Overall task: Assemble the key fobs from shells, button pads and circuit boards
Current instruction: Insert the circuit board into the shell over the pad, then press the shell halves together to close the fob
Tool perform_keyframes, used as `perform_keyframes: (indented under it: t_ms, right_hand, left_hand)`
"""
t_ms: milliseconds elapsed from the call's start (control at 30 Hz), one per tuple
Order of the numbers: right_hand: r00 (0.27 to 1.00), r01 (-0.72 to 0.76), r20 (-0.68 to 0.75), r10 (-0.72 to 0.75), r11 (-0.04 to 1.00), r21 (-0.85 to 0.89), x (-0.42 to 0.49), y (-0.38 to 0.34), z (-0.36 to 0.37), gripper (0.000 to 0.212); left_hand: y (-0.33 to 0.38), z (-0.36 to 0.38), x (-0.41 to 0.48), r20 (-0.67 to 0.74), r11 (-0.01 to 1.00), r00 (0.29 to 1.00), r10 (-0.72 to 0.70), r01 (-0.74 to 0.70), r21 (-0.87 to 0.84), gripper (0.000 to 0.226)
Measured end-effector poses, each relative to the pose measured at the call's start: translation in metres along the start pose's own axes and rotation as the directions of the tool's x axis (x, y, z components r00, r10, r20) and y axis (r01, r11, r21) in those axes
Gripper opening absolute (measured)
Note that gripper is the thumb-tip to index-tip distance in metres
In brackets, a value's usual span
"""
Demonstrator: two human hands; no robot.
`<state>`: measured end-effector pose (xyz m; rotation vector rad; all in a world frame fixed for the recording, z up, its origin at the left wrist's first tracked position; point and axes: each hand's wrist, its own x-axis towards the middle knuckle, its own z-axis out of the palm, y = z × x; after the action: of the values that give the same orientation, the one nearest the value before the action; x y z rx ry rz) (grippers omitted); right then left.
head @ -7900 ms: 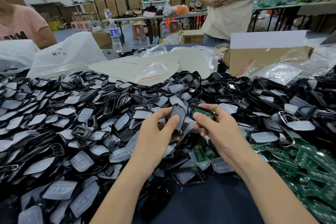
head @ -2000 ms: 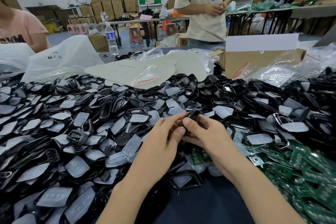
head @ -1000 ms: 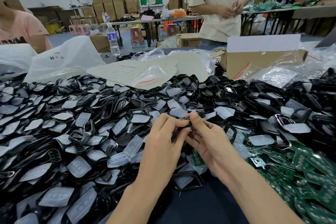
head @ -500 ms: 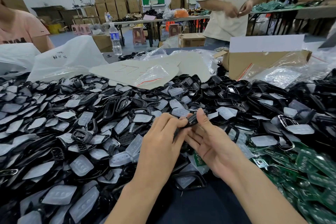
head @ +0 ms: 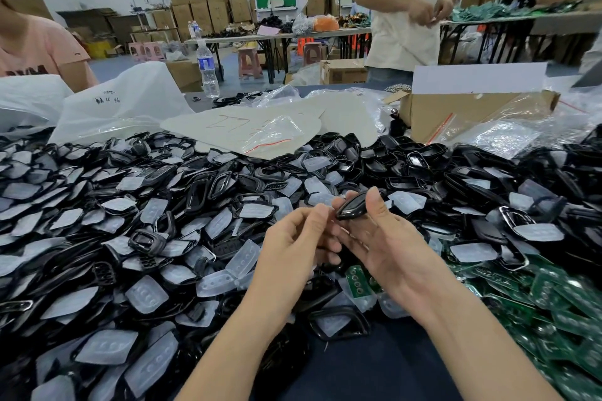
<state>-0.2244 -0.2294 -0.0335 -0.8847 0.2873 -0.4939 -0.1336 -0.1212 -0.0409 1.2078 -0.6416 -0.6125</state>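
My right hand (head: 387,247) pinches a closed black key fob (head: 353,205) between thumb and fingers, held above the pile at centre. My left hand (head: 293,241) is just left of it, fingers loosely curled, fingertips at the fob's left end and not wrapped round it. Black shells (head: 224,184) and translucent button pads (head: 146,295) cover the table to the left and back in a thick heap. Green circuit boards (head: 570,303) lie heaped at the right, and one board (head: 356,280) sits under my hands.
A bare strip of dark blue table (head: 374,368) shows between my forearms. Behind the pile are plastic bags (head: 123,101), a cardboard box (head: 456,114) and a water bottle (head: 205,72). One person (head: 404,10) stands across the table, another (head: 32,49) sits at the far left.
Earlier each hand held a separate part, then both pressed them together. Now the closed fob is in my right hand alone and my left fingers have eased off it.
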Motion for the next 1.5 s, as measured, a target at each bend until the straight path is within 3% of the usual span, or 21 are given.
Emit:
perform_keyframes:
  t_ms: [67, 133, 267, 333, 433, 633, 933, 1000, 1100, 1200, 1300, 1400, 1500]
  right_hand:
    - [0.999, -0.02, -0.027, 0.02, 1.0, 0.009, 0.001, 0.0, 0.0, 0.046]
    - [0.998, -0.04, -0.043, 0.043, 0.998, 0.057, 0.0, 0.0, 0.0, 0.043]
    - [0.991, -0.085, -0.084, 0.1, 0.982, 0.171, 0.0, 0.002, 0.003, 0.036]
    - [0.985, -0.103, -0.114, 0.13, 0.97, 0.221, 0.0, 0.005, 0.004, 0.037]
    - [0.982, -0.129, -0.104, 0.161, 0.957, 0.258, 0.0, 0.008, 0.004, 0.038]
    - [0.977, -0.157, -0.107, 0.187, 0.958, 0.239, 0.0, 0.01, 0.002, 0.036]
    - [0.971, -0.158, -0.142, 0.192, 0.962, 0.221, -0.001, 0.009, 0.004, 0.039]
    - [0.974, -0.142, -0.146, 0.173, 0.969, 0.202, -0.001, 0.008, 0.003, 0.031]
    - [0.987, -0.098, -0.115, 0.108, 0.991, 0.089, -0.001, 0.005, 0.001, 0.035]
    - [0.998, -0.029, -0.065, 0.026, 0.999, -0.042, -0.001, 0.002, 0.001, 0.046]
    - [0.999, 0.046, 0.003, -0.046, 0.99, -0.134, -0.003, 0.001, 0.003, 0.047]
    - [0.993, 0.104, 0.071, -0.09, 0.969, -0.226, -0.006, 0.0, 0.002, 0.059]
    - [0.985, 0.137, 0.133, -0.108, 0.961, -0.238, -0.008, -0.001, 0.002, 0.054]
  left_hand:
    - [-0.001, 0.0, 0.0, -0.04, 0.998, 0.998, 0.04, -0.038, 0.042, 0.024]
    - [-0.003, -0.003, -0.001, -0.077, 0.943, 0.976, 0.203, -0.174, 0.285, 0.007]
    - [-0.008, -0.005, -0.003, 0.077, 0.635, 0.876, 0.476, -0.403, 0.659, 0.025]
    - [-0.011, -0.007, -0.004, 0.153, 0.517, 0.83, 0.537, -0.467, 0.717, 0.023]
    - [-0.013, -0.009, -0.003, 0.175, 0.421, 0.773, 0.61, -0.503, 0.755, 0.018]
    - [-0.012, -0.01, 0.0, 0.214, 0.363, 0.737, 0.641, -0.537, 0.761, 0.009]
    - [-0.011, -0.013, 0.002, 0.219, 0.411, 0.776, 0.592, -0.524, 0.746, 0.006]
    - [-0.011, -0.011, 0.001, 0.157, 0.531, 0.842, 0.516, -0.458, 0.713, 0.007]
    - [-0.006, -0.008, 0.0, 0.007, 0.865, 0.974, 0.228, -0.205, 0.458, 0.005]
    - [-0.001, -0.007, 0.002, -0.011, 0.985, 1.0, -0.028, 0.029, 0.169, 0.034]
    - [0.002, -0.004, 0.003, 0.039, 0.967, 0.975, -0.217, 0.22, -0.128, 0.037]
    - [0.004, -0.005, 0.002, 0.131, 0.931, 0.95, -0.283, 0.305, -0.199, 0.038]
    - [0.007, -0.009, 0.002, 0.171, 0.899, 0.928, -0.332, 0.366, -0.241, 0.043]
